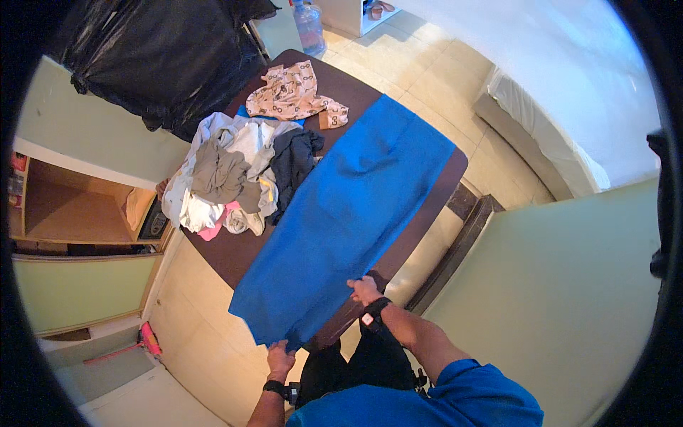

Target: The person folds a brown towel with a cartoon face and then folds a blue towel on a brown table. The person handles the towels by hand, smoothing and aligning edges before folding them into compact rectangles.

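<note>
A long piece of blue cloth (341, 203) lies fairly flat across a dark brown table (427, 213), with its near end reaching over the table's edge. My left hand (280, 356) grips the near end of the cloth at a corner. On the cloth's right edge, my right hand (365, 290) has fingers bent at the fabric; whether they pinch it I cannot tell. Left of the cloth sits a heap of crumpled clothes, with a grey-brown garment (219, 171), a black garment (291, 160) and white and pink pieces. A patterned tan garment (299, 96) lies at the far end.
Black plastic sheeting (160, 58) hangs at the upper left, above an open wooden shelf (74, 208). A large water bottle (309, 29) stands beyond the table. A pale green panel (555, 299) is on the right, and a pink object (150, 338) lies at lower left.
</note>
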`<state>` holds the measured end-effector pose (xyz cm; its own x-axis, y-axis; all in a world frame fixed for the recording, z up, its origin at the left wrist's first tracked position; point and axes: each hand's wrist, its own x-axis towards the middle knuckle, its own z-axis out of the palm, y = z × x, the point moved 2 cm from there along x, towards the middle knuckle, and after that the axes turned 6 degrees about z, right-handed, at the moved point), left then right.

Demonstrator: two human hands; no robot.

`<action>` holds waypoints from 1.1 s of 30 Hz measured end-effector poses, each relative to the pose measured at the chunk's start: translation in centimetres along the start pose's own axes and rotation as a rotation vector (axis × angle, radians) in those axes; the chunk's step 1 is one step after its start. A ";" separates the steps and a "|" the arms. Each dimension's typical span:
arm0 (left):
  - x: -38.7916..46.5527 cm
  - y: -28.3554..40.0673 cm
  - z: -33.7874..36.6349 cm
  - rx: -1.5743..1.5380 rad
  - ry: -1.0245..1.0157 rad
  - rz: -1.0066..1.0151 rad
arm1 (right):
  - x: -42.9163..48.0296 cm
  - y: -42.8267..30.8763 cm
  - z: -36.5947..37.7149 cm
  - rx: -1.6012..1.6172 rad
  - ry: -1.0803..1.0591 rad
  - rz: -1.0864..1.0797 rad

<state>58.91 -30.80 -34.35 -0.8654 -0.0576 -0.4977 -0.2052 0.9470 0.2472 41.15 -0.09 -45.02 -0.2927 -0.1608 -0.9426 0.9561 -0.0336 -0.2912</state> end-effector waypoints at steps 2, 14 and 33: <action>2.7 4.2 0.1 -0.137 -0.056 0.040 | -1.1 -0.3 0.0 0.118 0.096 0.110; 15.0 23.3 -4.0 -0.177 0.150 0.363 | -4.7 -4.0 -0.5 -1.084 0.045 -0.897; 14.2 22.5 -0.6 -0.201 0.012 0.072 | 2.5 -13.2 -14.2 0.244 0.321 0.042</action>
<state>41.74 -10.52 -35.32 -0.8864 0.0026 -0.4629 -0.2288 0.8669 0.4430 27.55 14.00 -45.87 -0.2063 0.1480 -0.9672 0.9315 -0.2730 -0.2404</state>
